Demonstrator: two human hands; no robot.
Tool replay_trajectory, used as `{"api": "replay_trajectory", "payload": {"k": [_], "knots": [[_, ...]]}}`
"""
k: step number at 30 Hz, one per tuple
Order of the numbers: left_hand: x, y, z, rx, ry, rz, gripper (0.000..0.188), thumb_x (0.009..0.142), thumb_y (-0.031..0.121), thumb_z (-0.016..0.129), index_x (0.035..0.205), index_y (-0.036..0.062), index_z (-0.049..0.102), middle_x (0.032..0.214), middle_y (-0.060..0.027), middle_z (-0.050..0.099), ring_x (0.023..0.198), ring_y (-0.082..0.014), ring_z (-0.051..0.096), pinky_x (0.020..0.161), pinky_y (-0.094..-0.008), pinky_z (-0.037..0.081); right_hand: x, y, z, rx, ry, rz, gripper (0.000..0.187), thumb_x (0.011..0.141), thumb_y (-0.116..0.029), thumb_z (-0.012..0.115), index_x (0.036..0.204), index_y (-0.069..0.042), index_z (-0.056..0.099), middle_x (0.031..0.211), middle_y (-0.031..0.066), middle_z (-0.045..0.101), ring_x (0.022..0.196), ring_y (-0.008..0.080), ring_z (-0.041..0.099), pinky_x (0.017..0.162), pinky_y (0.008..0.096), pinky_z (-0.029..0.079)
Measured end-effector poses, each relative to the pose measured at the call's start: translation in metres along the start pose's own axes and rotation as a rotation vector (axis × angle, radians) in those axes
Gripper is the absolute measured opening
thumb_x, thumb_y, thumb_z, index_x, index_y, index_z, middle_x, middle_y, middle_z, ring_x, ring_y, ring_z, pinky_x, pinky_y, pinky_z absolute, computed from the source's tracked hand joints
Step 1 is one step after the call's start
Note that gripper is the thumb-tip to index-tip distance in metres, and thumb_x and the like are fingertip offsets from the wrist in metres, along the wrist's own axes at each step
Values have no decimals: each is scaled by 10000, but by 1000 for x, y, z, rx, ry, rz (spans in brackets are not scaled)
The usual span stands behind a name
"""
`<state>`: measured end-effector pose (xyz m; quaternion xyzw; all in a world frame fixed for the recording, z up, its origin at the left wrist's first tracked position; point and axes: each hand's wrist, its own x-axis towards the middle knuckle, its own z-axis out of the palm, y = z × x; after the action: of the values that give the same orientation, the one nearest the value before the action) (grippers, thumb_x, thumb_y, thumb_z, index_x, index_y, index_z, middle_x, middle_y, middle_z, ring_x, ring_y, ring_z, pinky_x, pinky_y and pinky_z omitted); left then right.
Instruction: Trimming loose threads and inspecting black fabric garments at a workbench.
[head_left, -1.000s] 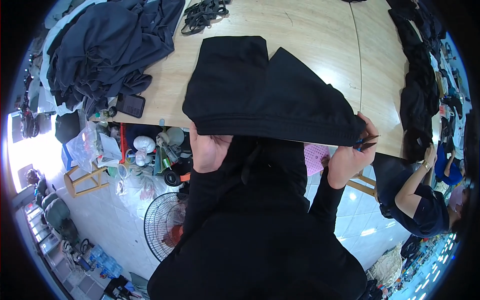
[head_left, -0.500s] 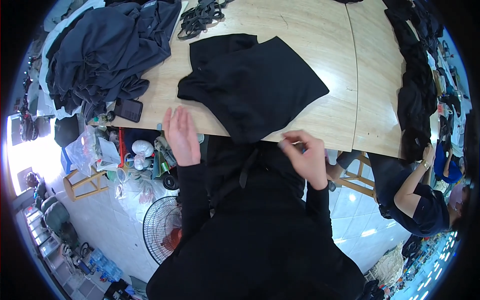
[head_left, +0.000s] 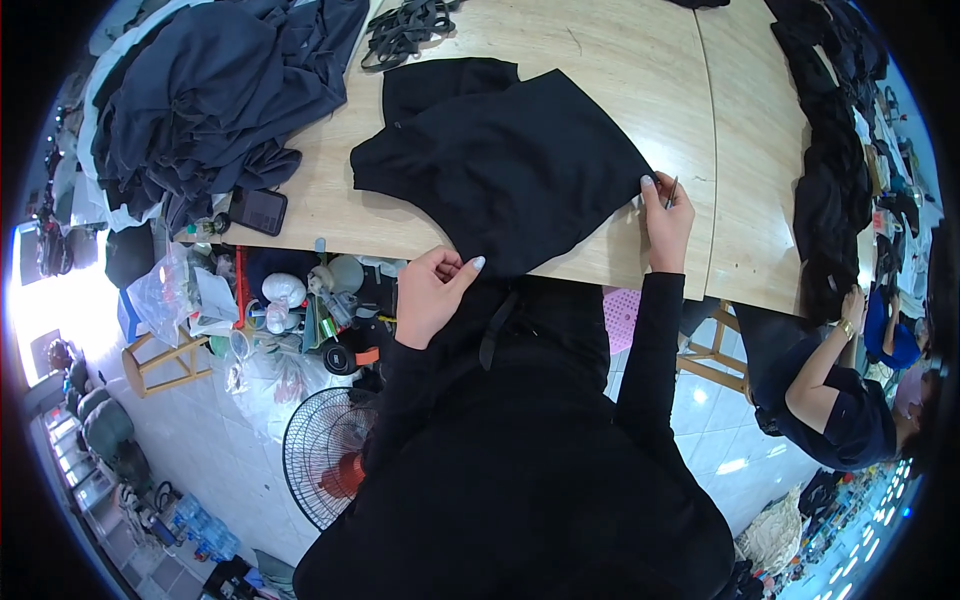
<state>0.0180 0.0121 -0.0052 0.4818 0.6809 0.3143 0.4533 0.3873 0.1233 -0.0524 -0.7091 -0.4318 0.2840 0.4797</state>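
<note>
A black garment [head_left: 510,165] lies flat on the pale wooden table [head_left: 570,262], its lower part reaching the front edge. My left hand [head_left: 432,298] is at the garment's near left edge, fingers curled and thumb pressed to the cloth. At the right-hand corner, my right hand [head_left: 668,222] pinches the fabric between thumb and fingers. Something thin and dark, too small to name, sticks out by those right fingers.
A heap of dark clothing [head_left: 220,90] covers the table's left, with a phone [head_left: 258,211] below it. Black straps [head_left: 410,30] lie at the back. Dark cloth [head_left: 835,170] runs along the right, near a co-worker's arm [head_left: 830,350]. A fan [head_left: 325,455] stands below left.
Both hands have come onto the garment: the left moved right and down, the open fingers now curled; the right moved up and right to the corner. The garment's left part has shifted slightly.
</note>
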Motion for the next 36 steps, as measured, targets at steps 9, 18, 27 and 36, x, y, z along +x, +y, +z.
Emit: {"api": "replay_trajectory", "payload": {"k": [9,18,27,36], "knots": [[4,-7,-5,-203,-146,-62,194,984,137,833,965,-8,706,851,5,693,770,-40,591,713,-226,492,-12,-8,-9,313,-121,192,117,1036,-133,771,1062,-56,687,809,-46,621,601,35,502,532,225,350],[5,20,-34,-895,128,273,97,1136,99,544,1214,49,572,1122,-4,604,1032,-91,552,962,-270,452,-33,-16,-22,690,72,-53,77,1117,-138,648,1152,-98,593,1388,262,707,597,83,607,490,195,403],[3,65,-52,-953,-4,360,465,1025,-43,618,1460,4,461,1409,-141,603,1315,-192,601,1158,-348,455,-52,-48,-46,193,-124,12,162,1075,-58,660,1227,-24,705,1240,112,772,631,43,566,564,192,431],[-2,62,-43,-837,-21,408,611,921,-84,684,1476,6,445,1451,-146,577,1355,-209,561,1194,-369,413,-87,-20,11,-195,-232,-6,184,945,-59,828,1068,45,738,805,42,690,698,103,563,672,272,479]]}}
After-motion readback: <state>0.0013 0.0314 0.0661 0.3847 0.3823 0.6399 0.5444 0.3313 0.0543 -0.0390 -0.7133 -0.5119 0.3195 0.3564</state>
